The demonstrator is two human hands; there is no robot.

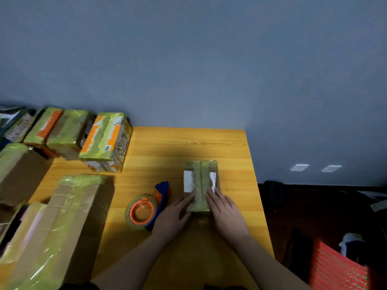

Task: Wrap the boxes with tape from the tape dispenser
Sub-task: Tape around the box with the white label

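- A wooden worktop [188,143] carries already taped boxes [69,132] crowded along its left side, seemingly set aside to keep the middle free.
- The tape dispenser [146,208] lies just left of the small box [200,185], within easy reach.
- The left hand [171,216] and right hand [225,212] press flat, fingers extended, on the box's near end, apparently smoothing tape.

A yellow wooden table [209,143] is filling the lower middle of the frame, carrying a small taped box [200,183] at centre, a tape dispenser [146,208] just left of it, and taped boxes [62,164] crowding its left side.
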